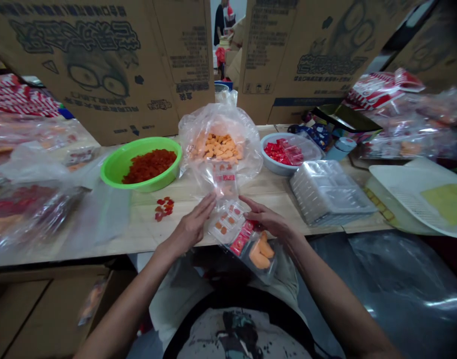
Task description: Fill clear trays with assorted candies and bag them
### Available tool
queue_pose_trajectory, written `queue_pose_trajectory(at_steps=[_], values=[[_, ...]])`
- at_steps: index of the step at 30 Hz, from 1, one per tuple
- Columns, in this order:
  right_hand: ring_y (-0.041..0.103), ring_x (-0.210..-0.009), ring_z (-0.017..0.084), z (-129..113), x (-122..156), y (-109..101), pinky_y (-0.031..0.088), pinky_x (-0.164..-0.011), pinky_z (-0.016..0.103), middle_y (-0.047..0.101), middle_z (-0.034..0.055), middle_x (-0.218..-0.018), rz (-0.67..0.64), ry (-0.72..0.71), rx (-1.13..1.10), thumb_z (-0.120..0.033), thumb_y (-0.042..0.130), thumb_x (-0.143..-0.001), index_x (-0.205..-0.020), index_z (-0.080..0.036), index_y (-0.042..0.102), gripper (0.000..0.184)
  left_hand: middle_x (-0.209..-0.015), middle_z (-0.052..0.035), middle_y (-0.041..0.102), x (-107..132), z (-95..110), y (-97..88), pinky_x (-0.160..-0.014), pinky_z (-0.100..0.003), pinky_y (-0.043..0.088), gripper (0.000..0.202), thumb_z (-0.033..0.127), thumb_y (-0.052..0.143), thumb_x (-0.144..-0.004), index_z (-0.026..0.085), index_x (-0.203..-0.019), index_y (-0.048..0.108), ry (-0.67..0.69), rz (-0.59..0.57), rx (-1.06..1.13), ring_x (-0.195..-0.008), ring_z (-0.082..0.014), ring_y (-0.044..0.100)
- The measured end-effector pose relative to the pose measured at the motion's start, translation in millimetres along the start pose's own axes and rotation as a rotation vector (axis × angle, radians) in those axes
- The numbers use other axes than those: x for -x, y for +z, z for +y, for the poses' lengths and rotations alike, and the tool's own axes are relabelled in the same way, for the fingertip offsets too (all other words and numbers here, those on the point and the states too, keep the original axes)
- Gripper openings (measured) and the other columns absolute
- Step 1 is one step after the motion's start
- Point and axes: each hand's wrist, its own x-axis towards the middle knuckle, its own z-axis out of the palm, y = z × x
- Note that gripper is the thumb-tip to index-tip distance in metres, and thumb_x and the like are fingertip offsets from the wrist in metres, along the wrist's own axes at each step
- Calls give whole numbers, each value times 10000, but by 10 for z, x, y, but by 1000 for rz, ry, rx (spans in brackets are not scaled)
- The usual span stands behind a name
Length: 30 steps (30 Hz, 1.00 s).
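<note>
My left hand (193, 224) and my right hand (268, 219) flank a clear plastic compartment tray (239, 235) at the front edge of the wooden table (138, 224). The tray holds small orange pieces, red wrapped sweets and larger orange pieces. My left hand lies along the tray's left side with fingers stretched out. My right hand grips the tray's right side, fingers curled over it. Behind the tray stands an open plastic bag of orange pieces (219, 147). A few red pieces (164, 208) lie loose on the table to the left.
A green bowl of red pieces (142, 164) stands back left. At back right are a pale blue bowl of red wrapped sweets (286, 152) and a stack of clear trays (328, 192). Cardboard boxes (101, 65) wall the back. Plastic bags (30, 199) lie left, a white tray (419, 194) right.
</note>
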Motion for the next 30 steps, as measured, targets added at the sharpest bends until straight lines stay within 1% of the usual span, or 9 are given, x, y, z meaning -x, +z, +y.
queue_pose_trajectory(at_steps=[4,7,11,17,21,23,25,28,30], values=[[391,-436,54,-85,172,-19,301,-410,159,478,-103,-595,-93,-12,23,-411,697,-820,-1571,-253,230,898,-1620,-129,249,-155,-35,-88,-1134,-484,419,908,-121,336,-763,246,-1577,172,35,-69,-19,-1493,-247,241],[418,-458,57,-118,270,43,322,-406,159,525,-81,-638,-105,10,-1,-424,717,-806,-1571,-239,232,924,-1620,-129,251,-252,-11,-133,-1130,-493,421,913,-128,338,-755,243,-1575,182,34,-59,-48,-1496,-254,232],[450,-502,60,-126,320,48,330,-421,163,578,-49,-725,9,8,-34,-410,744,-783,-1574,-246,226,960,-1617,-124,264,-354,84,-225,-1137,-485,415,912,-114,360,-761,245,-1577,169,59,-92,-61,-1493,-251,245],[393,-457,60,-215,311,-20,273,-411,173,512,-81,-624,175,-36,-73,-366,719,-775,-1560,-275,278,905,-1626,-118,235,-390,186,-287,-1153,-477,401,954,-121,342,-730,254,-1583,138,107,-209,-49,-1493,-245,238],[365,-436,58,-195,344,1,266,-399,176,529,-79,-597,259,-95,-166,-367,728,-729,-1462,-266,477,781,-1624,-133,231,-411,189,-71,-1166,-536,363,977,-130,316,-708,239,-1588,104,154,-124,-54,-1509,-272,158],[380,-429,58,-108,400,-9,282,-395,181,573,-68,-622,314,-101,-220,-384,749,-703,-1423,-248,526,767,-1626,-146,216,-432,214,120,-1167,-570,342,989,-132,306,-701,229,-1590,68,181,-56,-56,-1515,-286,108],[438,-446,69,21,472,-49,335,-411,191,623,-52,-670,399,-113,-306,-392,779,-666,-1409,-236,533,798,-1632,-163,183,-447,274,348,-1167,-585,332,1008,-131,314,-692,217,-1591,17,194,-48,-43,-1519,-296,64],[564,-542,119,248,539,-155,450,-489,232,679,-18,-764,590,-163,-422,-392,815,-599,-1375,-222,532,843,-1629,-181,182,-456,404,681,-1167,-548,352,1043,-115,366,-669,191,-1588,-21,179,-190,16,-1520,-295,78],[606,-602,153,395,525,-246,487,-532,261,694,1,-806,754,-209,-418,-416,815,-569,-1323,-209,537,829,-1600,-176,282,-467,484,839,-1142,-514,395,1032,-100,402,-673,202,-1589,34,163,-325,58,-1505,-288,196]])
